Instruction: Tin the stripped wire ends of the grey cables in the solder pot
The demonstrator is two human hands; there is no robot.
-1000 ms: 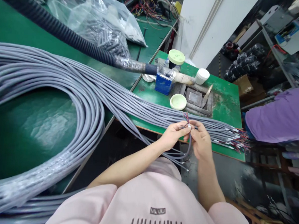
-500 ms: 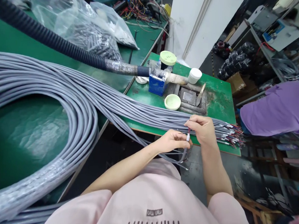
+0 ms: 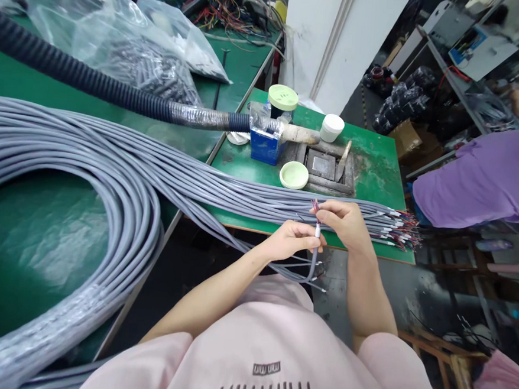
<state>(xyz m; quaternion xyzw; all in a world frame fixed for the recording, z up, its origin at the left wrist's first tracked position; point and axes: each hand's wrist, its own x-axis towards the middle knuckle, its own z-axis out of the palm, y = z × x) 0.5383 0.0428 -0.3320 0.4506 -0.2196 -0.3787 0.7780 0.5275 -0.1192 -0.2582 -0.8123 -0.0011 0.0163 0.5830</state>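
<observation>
Between thumb and fingers my left hand (image 3: 295,241) pinches a grey cable (image 3: 314,259) just at its white-wrapped end, which points up. Thin coloured wires (image 3: 315,205) fan out of that end. My right hand (image 3: 340,219) is closed at these wires, its thumb and forefinger pressed together beside them. A thick bundle of grey cables (image 3: 241,196) runs along the bench behind both hands. Its stripped ends (image 3: 399,229) with white bands and red and dark wires lie to the right. A few more cable ends hang below my left hand.
Behind the bundle sit a solder pot (image 3: 324,164), a pale green dish (image 3: 293,175), a white jar (image 3: 332,128) and a blue box (image 3: 265,146) under a black hose (image 3: 116,86). Plastic bags (image 3: 153,62) lie at the back left. A person in purple (image 3: 474,180) is at the right.
The wire tips, earlier covered by my right fingers, now show above them, fanned out. My right fingers sit slightly lower along the wires. The whole view has shifted a little.
</observation>
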